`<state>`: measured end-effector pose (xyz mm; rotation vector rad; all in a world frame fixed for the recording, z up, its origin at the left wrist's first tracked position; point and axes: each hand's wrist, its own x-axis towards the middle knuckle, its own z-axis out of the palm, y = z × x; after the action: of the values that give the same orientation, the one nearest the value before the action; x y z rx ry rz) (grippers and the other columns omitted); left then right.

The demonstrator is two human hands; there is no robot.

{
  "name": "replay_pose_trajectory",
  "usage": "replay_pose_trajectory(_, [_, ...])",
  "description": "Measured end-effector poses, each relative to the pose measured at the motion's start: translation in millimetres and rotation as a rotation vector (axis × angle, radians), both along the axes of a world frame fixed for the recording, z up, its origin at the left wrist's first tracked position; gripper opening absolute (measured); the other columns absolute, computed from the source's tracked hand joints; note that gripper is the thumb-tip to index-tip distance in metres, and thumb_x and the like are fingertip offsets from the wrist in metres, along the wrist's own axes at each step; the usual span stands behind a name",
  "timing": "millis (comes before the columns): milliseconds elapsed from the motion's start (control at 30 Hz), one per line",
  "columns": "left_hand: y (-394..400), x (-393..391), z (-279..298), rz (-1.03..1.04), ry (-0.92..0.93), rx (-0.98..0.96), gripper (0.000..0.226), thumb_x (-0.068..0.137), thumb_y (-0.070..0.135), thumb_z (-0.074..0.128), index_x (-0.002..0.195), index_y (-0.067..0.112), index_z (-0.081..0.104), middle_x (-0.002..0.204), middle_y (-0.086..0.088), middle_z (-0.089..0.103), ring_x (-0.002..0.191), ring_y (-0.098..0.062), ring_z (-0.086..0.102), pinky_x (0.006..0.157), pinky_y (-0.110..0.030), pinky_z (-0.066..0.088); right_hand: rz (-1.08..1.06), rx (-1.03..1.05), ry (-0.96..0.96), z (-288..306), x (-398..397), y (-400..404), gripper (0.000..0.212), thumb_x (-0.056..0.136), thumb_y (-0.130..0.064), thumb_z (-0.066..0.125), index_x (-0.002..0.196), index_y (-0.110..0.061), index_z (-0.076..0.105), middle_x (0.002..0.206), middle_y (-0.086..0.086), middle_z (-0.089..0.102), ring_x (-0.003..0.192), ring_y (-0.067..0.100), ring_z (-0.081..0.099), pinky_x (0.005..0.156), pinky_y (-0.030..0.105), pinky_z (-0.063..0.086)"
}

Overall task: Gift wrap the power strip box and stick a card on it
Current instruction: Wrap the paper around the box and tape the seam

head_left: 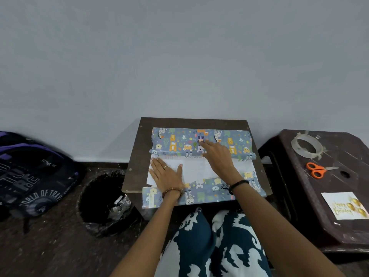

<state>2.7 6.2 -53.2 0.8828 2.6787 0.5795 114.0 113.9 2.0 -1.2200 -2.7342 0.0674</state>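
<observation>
Blue animal-print wrapping paper (177, 141) lies over a small dark wooden table (135, 156). Its far flap is folded over the white power strip box (196, 167), whose middle still shows. The near flap of the paper (207, 193) hangs over the table's front edge. My left hand (166, 173) lies flat, fingers spread, on the left part of the box. My right hand (218, 154) presses flat on the folded far flap, fingers pointing left. A white "happy birthday" card (344, 205) with gold balloons rests on the brown plastic stool (339, 232) at right.
On the stool also lie a roll of clear tape (307, 145) and orange-handled scissors (317, 169). A black-lined waste bin (103, 200) stands left of the table, a dark backpack (34, 174) further left. A grey wall runs behind. My patterned trousers (215, 242) are below.
</observation>
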Motion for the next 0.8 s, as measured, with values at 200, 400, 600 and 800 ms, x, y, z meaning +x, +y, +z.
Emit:
replay_pose_trajectory(200, [-4.0, -6.6, 4.5, -0.025, -0.09, 0.038, 0.091, 0.09, 0.053, 0.045, 0.146, -0.001, -0.003, 0.156, -0.015, -0.004, 0.145, -0.024, -0.006, 0.116, -0.035, -0.008, -0.029, -0.029, -0.053, 2.3, -1.7, -6.8, 0.045, 0.095, -0.012, 0.051, 0.138, -0.017, 0.041, 0.141, 0.006, 0.046, 0.114, 0.031, 0.055, 0.092, 0.046, 0.045])
replay_pose_trajectory(400, [-6.8, -9.5, 5.4, -0.136, -0.082, -0.047, 0.091, 0.091, 0.053, 0.041, 0.145, -0.002, -0.007, 0.155, -0.019, -0.01, 0.144, -0.029, -0.012, 0.115, -0.04, -0.01, 0.083, 0.064, -0.306, 7.6, 1.4, -6.5, 0.082, 0.077, 0.009, 0.065, 0.144, -0.004, 0.019, 0.148, 0.02, 0.027, 0.123, 0.031, 0.047, 0.093, 0.038, 0.044])
replay_pose_trajectory(600, [-8.7, -10.7, 8.4, -0.162, -0.1, -0.052, 0.092, 0.091, 0.053, 0.042, 0.145, -0.002, -0.008, 0.154, -0.021, -0.013, 0.143, -0.031, -0.013, 0.115, -0.041, -0.01, 0.1, 0.07, -0.348, 12.9, -0.4, -11.9, 0.077, 0.082, 0.009, 0.059, 0.145, -0.001, 0.016, 0.149, 0.024, 0.024, 0.125, 0.032, 0.046, 0.09, 0.036, 0.046])
replay_pose_trajectory(800, [-8.3, -11.2, 10.7, -0.163, -0.108, -0.062, 0.092, 0.091, 0.054, 0.041, 0.145, -0.004, -0.006, 0.154, -0.022, -0.013, 0.143, -0.032, -0.013, 0.115, -0.042, -0.01, 0.088, 0.055, -0.358, 14.2, 2.4, -14.2, 0.082, 0.08, 0.009, 0.062, 0.146, -0.005, 0.015, 0.152, 0.021, 0.021, 0.128, 0.03, 0.044, 0.088, 0.033, 0.046])
